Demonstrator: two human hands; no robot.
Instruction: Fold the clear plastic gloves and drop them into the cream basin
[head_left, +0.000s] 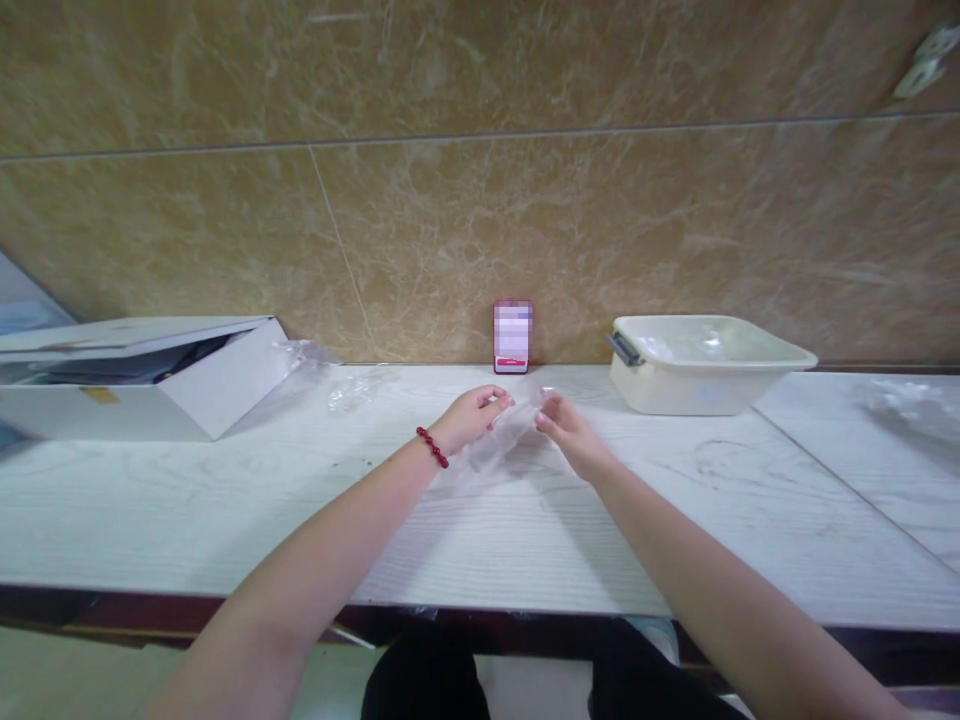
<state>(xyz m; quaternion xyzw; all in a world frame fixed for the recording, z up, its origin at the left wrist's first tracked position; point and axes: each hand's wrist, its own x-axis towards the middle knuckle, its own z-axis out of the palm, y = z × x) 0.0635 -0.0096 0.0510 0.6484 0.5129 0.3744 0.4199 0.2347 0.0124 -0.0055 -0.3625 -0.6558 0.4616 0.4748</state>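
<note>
A thin clear plastic bag (510,428) hangs between my two hands, just above the middle of the white wood-grain table. My left hand (474,415), with a red bead bracelet (433,448) at the wrist, pinches the bag's left side. On the other side, my right hand (570,430) has its fingers closed on the bag's upper right edge. Part of the film lies behind and below my left wrist. Beyond my hands a phone (513,337) with a lit screen stands upright against the wall.
On the right is a cream plastic bin (686,390) with a grey latch, clear film inside it. A white box (225,390) with a partly raised lid sits left. Crumpled clear plastic (352,392) lies beside it; more plastic (915,405) is far right. A marble-patterned wall (420,240) borders the table (480,560).
</note>
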